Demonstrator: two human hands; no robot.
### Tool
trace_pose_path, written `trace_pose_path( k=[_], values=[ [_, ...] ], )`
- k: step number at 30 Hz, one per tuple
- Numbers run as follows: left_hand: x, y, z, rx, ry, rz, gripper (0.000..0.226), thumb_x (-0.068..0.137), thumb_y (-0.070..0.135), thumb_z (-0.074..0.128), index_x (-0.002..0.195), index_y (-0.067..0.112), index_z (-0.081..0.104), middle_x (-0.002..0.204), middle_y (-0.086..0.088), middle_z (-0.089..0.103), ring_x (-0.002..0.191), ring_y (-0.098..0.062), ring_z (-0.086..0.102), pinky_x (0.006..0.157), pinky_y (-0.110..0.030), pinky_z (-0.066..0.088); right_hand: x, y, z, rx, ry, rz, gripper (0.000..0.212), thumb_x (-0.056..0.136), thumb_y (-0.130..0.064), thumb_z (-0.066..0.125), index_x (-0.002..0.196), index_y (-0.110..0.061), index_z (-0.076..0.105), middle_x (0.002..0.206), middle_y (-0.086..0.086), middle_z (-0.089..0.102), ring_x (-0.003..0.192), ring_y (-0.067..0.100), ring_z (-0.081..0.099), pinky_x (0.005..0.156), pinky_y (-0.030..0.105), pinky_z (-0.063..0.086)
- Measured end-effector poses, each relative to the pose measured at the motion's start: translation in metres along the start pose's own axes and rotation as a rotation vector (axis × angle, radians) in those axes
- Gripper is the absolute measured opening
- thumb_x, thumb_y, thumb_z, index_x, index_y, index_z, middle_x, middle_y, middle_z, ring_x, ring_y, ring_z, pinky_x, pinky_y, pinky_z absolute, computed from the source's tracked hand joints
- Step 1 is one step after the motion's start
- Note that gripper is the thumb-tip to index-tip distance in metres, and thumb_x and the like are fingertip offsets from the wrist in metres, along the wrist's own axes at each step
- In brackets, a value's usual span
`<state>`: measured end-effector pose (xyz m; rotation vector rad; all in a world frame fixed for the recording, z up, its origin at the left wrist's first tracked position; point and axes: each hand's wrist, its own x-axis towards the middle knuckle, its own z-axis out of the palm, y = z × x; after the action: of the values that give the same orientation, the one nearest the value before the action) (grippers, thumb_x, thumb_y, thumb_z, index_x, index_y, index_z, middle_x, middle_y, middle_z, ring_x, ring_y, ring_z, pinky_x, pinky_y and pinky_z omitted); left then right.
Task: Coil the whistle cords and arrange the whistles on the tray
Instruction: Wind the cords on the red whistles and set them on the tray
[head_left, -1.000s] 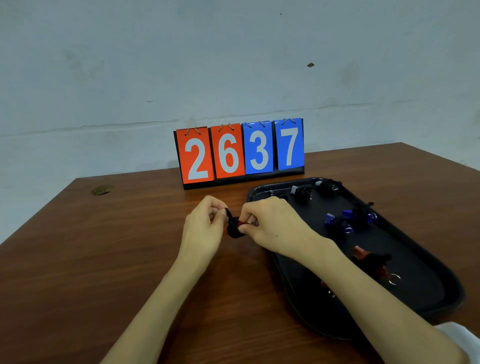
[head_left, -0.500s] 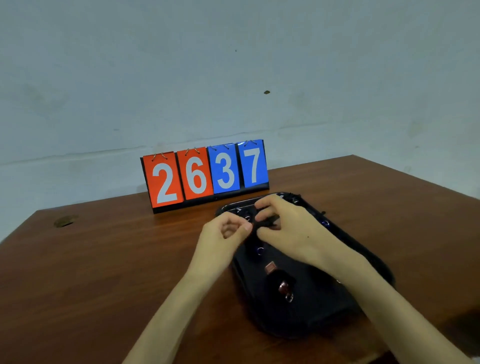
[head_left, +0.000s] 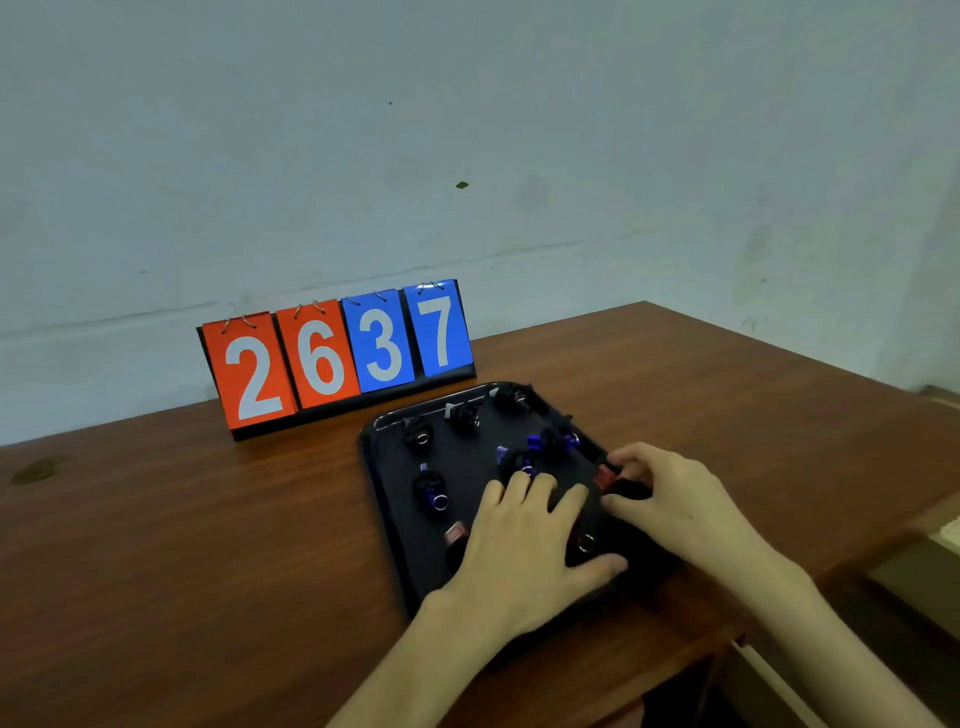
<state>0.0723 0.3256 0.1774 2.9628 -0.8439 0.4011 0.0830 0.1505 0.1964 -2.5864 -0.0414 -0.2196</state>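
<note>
A flip scoreboard (head_left: 337, 395) standing on the tabletop (head_left: 156, 545) reads 2637 in large white numerals, one digit to each ring-hung card: 2 on the leftmost orange card (head_left: 249, 371), 6 on the second orange card (head_left: 318, 353), 3 on the first blue card (head_left: 378, 340), 7 on the rightmost blue card (head_left: 439, 328)

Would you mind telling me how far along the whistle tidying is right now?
Nearly done, it seems. Done: on the tray lie black whistles along the far edge, blue whistles in the middle and a bundled red whistle. In hand: the right hand pinches a second red whistle; the left hand rests flat on the tray. Left: setting it down; none shows on the table.
</note>
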Motion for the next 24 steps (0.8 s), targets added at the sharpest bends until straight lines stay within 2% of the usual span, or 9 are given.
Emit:
trace_pose_path(
  k=[4,7,11,13,15,17,20,22,24],
  values=[
    [0.003,-0.004,0.01,0.039,0.036,0.018,0.057,0.082,0.055,0.024,0.121,0.024,0.051,0.11,0.001,0.06,0.102,-0.023,0.054,0.084,-0.037,0.041,-0.004,-0.003,0.008,-0.029,0.016,-0.067,0.05,0.083,-0.039,0.065,0.129,-0.031,0.046,0.104,-0.013,0.057,0.099,0.009,0.057,0.074,0.02,0.047],
    [-0.001,-0.01,0.01,0.01,0.03,0.022,0.043,0.091,0.047,0.037,0.127,0.024,0.046,0.119,0.003,0.055,0.109,-0.021,0.048,0.09,-0.035,0.035,-0.004,-0.004,0.009,-0.052,0.018,-0.1,0.054,0.081,-0.047,0.064,0.129,-0.031,0.045,0.111,-0.011,0.056,0.098,0.007,0.054,0.074,0.021,0.047],
    [-0.005,-0.015,-0.004,0.034,0.0,-0.001,0.072,0.082,0.07,0.026,0.142,0.031,0.027,0.139,0.006,0.042,0.119,-0.019,0.04,0.095,-0.036,0.028,0.016,-0.007,0.005,0.111,0.086,-0.092,0.043,0.083,-0.047,0.062,0.12,-0.028,0.055,0.107,-0.009,0.053,0.093,0.007,0.053,0.076,0.022,0.043],
    [0.0,-0.024,-0.013,-0.022,0.023,-0.068,0.07,0.082,0.071,0.024,0.141,0.034,0.028,0.14,0.009,0.04,0.121,-0.018,0.038,0.097,-0.036,0.027,0.042,-0.012,0.003,0.133,0.1,-0.128,0.031,0.086,-0.036,0.061,0.114,-0.023,0.06,0.107,-0.004,0.057,0.098,0.013,0.056,0.081,0.026,0.044],
    [0.015,-0.039,-0.018,-0.083,0.036,-0.145,0.057,0.088,0.062,0.035,0.137,0.034,0.034,0.135,0.008,0.043,0.12,-0.017,0.038,0.098,-0.035,0.029,0.071,-0.018,0.003,0.077,0.032,-0.212,0.031,0.084,-0.026,0.062,0.115,-0.022,0.06,0.112,0.001,0.057,0.105,0.018,0.055,0.089,0.031,0.044],
    [0.036,-0.056,-0.016,-0.148,0.002,-0.225,0.052,0.088,0.056,0.045,0.134,0.033,0.039,0.132,0.003,0.044,0.12,-0.019,0.04,0.098,-0.036,0.031,0.096,-0.025,0.005,0.007,-0.119,-0.276,0.042,0.08,-0.02,0.064,0.121,-0.024,0.057,0.12,0.002,0.05,0.109,0.018,0.05,0.089,0.03,0.042],
    [0.06,-0.068,-0.009,-0.179,-0.132,-0.297,0.065,0.083,0.063,0.048,0.138,0.032,0.034,0.135,-0.005,0.042,0.124,-0.026,0.038,0.1,-0.042,0.032,0.113,-0.031,0.012,-0.008,-0.314,-0.277,0.05,0.079,-0.015,0.065,0.126,-0.023,0.053,0.114,-0.002,0.042,0.1,0.016,0.047,0.081,0.024,0.04],
    [0.071,-0.07,-0.005,-0.161,-0.216,-0.295,0.071,0.079,0.068,0.048,0.139,0.033,0.033,0.135,-0.006,0.042,0.123,-0.028,0.038,0.099,-0.043,0.033,0.117,-0.03,0.019,-0.01,-0.329,-0.259,0.048,0.079,-0.009,0.064,0.124,-0.021,0.055,0.109,-0.005,0.042,0.099,0.015,0.05,0.078,0.024,0.042],
    [0.075,-0.069,-0.001,-0.175,-0.245,-0.289,0.067,0.079,0.067,0.051,0.135,0.032,0.04,0.13,-0.005,0.047,0.121,-0.028,0.041,0.097,-0.042,0.033,0.12,-0.025,0.028,0.039,-0.292,-0.22,0.046,0.08,-0.005,0.062,0.122,-0.021,0.056,0.108,-0.008,0.047,0.104,0.013,0.052,0.08,0.024,0.044]
  ],
)
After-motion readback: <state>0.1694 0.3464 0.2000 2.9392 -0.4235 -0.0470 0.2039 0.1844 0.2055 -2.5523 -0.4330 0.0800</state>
